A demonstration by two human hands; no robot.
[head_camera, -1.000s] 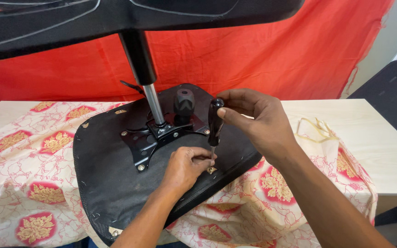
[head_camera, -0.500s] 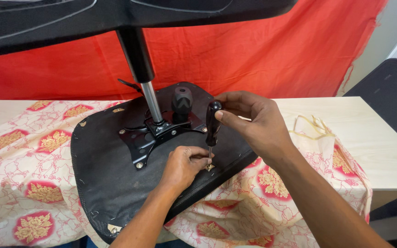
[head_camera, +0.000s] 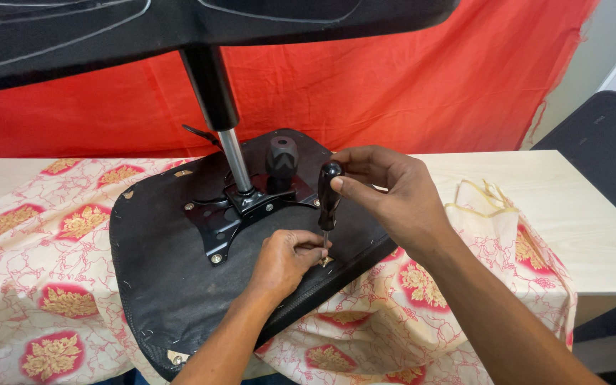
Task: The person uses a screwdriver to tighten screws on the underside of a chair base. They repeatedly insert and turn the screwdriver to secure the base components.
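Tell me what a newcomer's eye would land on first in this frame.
An upturned black chair seat lies mid-table on a floral cloth, its gas-lift column rising to the top edge. At the seat's near right rim, the right hand holds a black-handled screwdriver upright while the left hand steadies its tip. A red curtain fills the background.

The left hand [head_camera: 288,258] hides the screwdriver [head_camera: 328,194] tip and whatever it bears on at centre frame. The chair base [head_camera: 180,28] is cut off by the top edge, and the upturned seat [head_camera: 172,285] by the bottom edge.
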